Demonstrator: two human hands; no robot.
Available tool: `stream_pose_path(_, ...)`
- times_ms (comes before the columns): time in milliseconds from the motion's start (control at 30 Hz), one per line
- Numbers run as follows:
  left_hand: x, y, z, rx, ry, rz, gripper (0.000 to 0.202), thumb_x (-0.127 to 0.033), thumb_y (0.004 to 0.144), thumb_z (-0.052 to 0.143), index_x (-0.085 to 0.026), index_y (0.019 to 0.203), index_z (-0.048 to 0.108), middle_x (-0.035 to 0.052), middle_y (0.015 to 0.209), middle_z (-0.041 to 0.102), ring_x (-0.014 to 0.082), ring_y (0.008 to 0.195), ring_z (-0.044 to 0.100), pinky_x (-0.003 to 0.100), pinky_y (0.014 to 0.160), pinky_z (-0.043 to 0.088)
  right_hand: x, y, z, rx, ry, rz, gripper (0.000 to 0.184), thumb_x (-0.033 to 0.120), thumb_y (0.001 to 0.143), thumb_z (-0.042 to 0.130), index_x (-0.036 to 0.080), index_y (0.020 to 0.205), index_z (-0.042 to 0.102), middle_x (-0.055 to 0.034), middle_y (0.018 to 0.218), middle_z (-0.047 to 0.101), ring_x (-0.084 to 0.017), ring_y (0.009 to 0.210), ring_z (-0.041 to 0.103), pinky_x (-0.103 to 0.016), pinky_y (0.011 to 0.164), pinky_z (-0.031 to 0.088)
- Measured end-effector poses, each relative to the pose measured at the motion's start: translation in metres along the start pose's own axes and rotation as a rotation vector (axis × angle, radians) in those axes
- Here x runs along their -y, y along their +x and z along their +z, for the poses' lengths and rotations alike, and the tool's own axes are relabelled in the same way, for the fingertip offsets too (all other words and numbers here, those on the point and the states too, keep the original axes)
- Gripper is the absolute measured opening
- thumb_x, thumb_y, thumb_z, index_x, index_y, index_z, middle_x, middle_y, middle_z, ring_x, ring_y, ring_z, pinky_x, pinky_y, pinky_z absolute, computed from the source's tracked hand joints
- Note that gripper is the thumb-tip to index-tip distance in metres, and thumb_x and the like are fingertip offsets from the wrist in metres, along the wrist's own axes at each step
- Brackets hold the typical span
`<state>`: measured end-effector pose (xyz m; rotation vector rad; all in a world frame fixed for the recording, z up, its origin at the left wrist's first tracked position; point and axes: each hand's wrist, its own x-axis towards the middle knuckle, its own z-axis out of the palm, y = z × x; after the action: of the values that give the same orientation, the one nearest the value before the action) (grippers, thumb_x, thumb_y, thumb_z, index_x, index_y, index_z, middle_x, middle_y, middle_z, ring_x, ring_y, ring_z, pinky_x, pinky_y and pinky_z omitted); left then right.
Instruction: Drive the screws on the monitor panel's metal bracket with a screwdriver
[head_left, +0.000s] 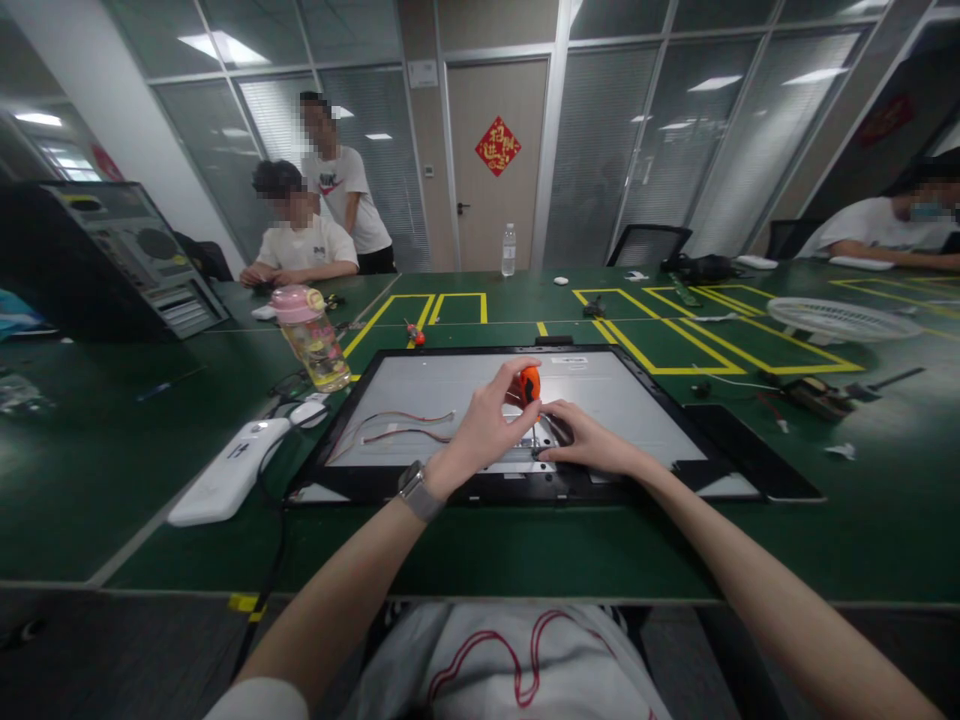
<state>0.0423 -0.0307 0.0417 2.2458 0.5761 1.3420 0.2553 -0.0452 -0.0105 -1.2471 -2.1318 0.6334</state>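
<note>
A large flat display panel (457,380) with a black frame lies back side up on the green table in front of me. My left hand (487,418) is closed round the orange and black handle of a screwdriver (530,384). The screwdriver stands upright, its shaft pointing down at the panel's near middle part. Close beside the shaft, my right hand (589,440) has its thumb and fingers curled about a small dark part on the panel; its shape is mostly hidden. Thin wires (405,434) with small connectors lie across the panel's left half.
To the left are a pink-lidded bottle (311,345), a white device (229,475) and a computer case (127,255). A black slab (754,455) lies to the right, with an electric tool (821,395) beyond it. Several people are across the table, near a water bottle (509,250).
</note>
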Motion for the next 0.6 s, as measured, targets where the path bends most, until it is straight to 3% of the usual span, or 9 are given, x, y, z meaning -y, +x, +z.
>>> stream_pose_path(133, -0.002, 0.003, 0.003, -0.073, 0.042, 0.057, 0.036, -0.018, 0.087, 0.063, -0.021, 0.121, 0.053, 0.0006, 0.094, 0.062, 0.0122, 0.083, 0.061, 0.030, 0.083, 0.055, -0.004, 0.000, 0.001, -0.002, -0.014, -0.008, 0.060, 0.044, 0.076, 0.077, 0.021, 0.128, 0.057, -0.0121, 0.121, 0.059, -0.033, 0.113, 0.056, -0.051, 0.100, 0.046)
stream_pose_path(233, -0.004, 0.006, 0.008, -0.161, -0.018, 0.025, 0.024, -0.024, 0.088, 0.065, -0.021, 0.111, 0.060, 0.0019, 0.094, 0.062, 0.0133, 0.083, 0.060, 0.029, 0.079, 0.053, -0.009, 0.001, 0.003, -0.018, -0.030, -0.031, 0.060, 0.047, 0.076, 0.076, 0.024, 0.128, 0.057, -0.0115, 0.123, 0.059, -0.033, 0.117, 0.055, -0.052, 0.103, 0.044)
stream_pose_path(433, -0.012, 0.007, 0.011, -0.072, -0.241, -0.015, 0.024, -0.016, 0.095, 0.048, -0.022, 0.116, 0.059, 0.0032, 0.097, 0.064, 0.0134, 0.083, 0.062, 0.030, 0.081, 0.052, -0.014, 0.002, -0.004, 0.062, -0.014, -0.046, 0.064, 0.050, 0.076, 0.076, 0.027, 0.133, 0.056, -0.0103, 0.127, 0.057, -0.034, 0.123, 0.053, -0.054, 0.109, 0.040)
stream_pose_path(600, -0.011, 0.008, 0.006, -0.202, -0.141, -0.030, 0.010, -0.022, 0.090, 0.062, -0.022, 0.099, 0.067, 0.0034, 0.095, 0.062, 0.0150, 0.086, 0.059, 0.030, 0.079, 0.050, -0.012, 0.000, -0.009, 0.086, -0.001, -0.017, 0.064, 0.050, 0.077, 0.074, 0.029, 0.135, 0.055, -0.0096, 0.129, 0.057, -0.033, 0.123, 0.054, -0.054, 0.110, 0.041)
